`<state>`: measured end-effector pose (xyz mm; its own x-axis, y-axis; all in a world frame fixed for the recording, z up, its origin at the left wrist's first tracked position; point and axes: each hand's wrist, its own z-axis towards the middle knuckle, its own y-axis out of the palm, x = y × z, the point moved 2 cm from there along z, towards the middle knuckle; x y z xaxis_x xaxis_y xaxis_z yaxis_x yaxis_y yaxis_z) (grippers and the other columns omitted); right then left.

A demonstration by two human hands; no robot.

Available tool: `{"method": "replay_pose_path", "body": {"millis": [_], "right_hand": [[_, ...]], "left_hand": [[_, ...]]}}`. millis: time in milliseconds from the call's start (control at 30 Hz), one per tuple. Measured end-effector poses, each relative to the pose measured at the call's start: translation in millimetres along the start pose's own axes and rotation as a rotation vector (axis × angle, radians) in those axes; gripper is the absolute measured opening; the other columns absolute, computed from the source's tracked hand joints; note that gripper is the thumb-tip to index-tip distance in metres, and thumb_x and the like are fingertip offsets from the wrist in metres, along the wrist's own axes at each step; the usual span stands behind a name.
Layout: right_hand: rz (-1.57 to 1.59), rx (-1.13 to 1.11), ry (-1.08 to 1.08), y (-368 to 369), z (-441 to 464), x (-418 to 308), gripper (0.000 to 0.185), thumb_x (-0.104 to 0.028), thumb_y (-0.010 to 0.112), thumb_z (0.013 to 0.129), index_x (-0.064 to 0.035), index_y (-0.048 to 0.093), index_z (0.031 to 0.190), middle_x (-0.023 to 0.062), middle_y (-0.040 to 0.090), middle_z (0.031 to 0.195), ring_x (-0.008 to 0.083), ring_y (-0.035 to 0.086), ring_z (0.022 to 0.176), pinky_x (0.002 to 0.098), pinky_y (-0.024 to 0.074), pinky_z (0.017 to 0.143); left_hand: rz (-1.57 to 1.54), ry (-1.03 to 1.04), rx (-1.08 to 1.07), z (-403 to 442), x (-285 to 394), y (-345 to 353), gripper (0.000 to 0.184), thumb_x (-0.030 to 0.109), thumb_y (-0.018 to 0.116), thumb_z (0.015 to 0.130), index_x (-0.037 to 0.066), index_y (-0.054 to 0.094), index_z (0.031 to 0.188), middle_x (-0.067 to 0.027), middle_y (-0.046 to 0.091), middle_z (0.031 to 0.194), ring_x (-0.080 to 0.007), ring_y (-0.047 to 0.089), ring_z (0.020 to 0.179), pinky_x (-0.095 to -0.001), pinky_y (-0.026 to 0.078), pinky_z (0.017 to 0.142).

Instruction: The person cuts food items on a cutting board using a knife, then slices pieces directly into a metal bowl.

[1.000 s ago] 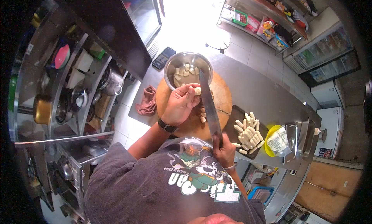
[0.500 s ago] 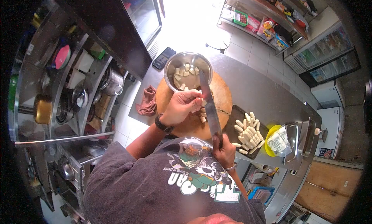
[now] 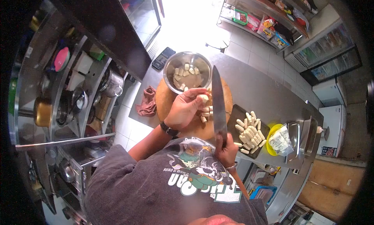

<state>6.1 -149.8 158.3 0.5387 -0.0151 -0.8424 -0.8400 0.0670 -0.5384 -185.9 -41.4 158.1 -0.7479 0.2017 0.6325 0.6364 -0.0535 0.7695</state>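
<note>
Knife (image 3: 219, 104): located over the right part of the round wooden board (image 3: 198, 129), its handle enclosed by the wrapped fingers of the person's right hand (image 3: 226, 149). Orientation: the tip points away from the person's body, bearing very slightly left, and the long axis runs from the near edge of the desk (image 3: 265, 88) toward its far side. From where I stand, whether any part of the blade touches the board cannot be determined. The left hand (image 3: 182, 111) is set narrow, thumb and forefinger pinching a pale piece (image 3: 204, 98) just beside the blade but apart from it; this piece is too small for its own axis to be read. Below the fingertips, short cut sections (image 3: 205, 114) lie on the board. A steel bowl (image 3: 170, 71) overlaps the far left part of the board and contains similar sections. To the right, a dark tray (image 3: 236, 114) carries a pile of longer pale sticks (image 3: 248, 134), with a yellow bowl (image 3: 269, 148) next to it. Step in hand, as judged: sectioning the sticks, with the blade clear of the pieces. The next move calls for the left fingertips kept off the edge and the blade square to whichever stick is cut.
</note>
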Motion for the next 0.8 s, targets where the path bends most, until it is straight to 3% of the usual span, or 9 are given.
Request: {"method": "replay_pose_path", "body": {"millis": [133,667,800], "right_hand": [[-0.028,-0.028,0.01,-1,-1,5,0.022,-0.027,0.062,0.098,-0.0049,0.061,0.097,0.017,0.063,0.067,0.0345,0.068,0.063,0.0413,0.0493,0.055],[-0.042,-0.097,-0.028,2,-1,2,0.02,-0.025,0.061,0.098,-0.0052,0.06,0.097,0.0182,0.063,0.068,0.0391,0.066,0.065,0.0439,0.0489,0.055],[-0.052,-0.099,-0.038,2,-1,3,0.02,-0.026,0.061,0.098,-0.0056,0.06,0.097,0.0186,0.062,0.068,0.0404,0.066,0.065,0.0448,0.0485,0.055]], "left_hand": [[-0.126,0.13,-0.074,14,-4,-25,0.018,0.009,0.062,0.097,0.003,0.067,0.113,-0.0116,0.069,0.116,-0.0167,0.064,0.103,-0.0298,0.051,0.092],[-0.155,0.091,-0.113,17,7,-17,0.023,0.012,0.063,0.096,0.0,0.065,0.115,-0.0106,0.07,0.109,-0.0169,0.065,0.099,-0.0315,0.051,0.091],[-0.108,0.114,-0.094,16,3,-21,0.021,0.01,0.065,0.095,-0.001,0.066,0.113,-0.0103,0.071,0.105,-0.016,0.067,0.094,-0.0297,0.053,0.086]]}}
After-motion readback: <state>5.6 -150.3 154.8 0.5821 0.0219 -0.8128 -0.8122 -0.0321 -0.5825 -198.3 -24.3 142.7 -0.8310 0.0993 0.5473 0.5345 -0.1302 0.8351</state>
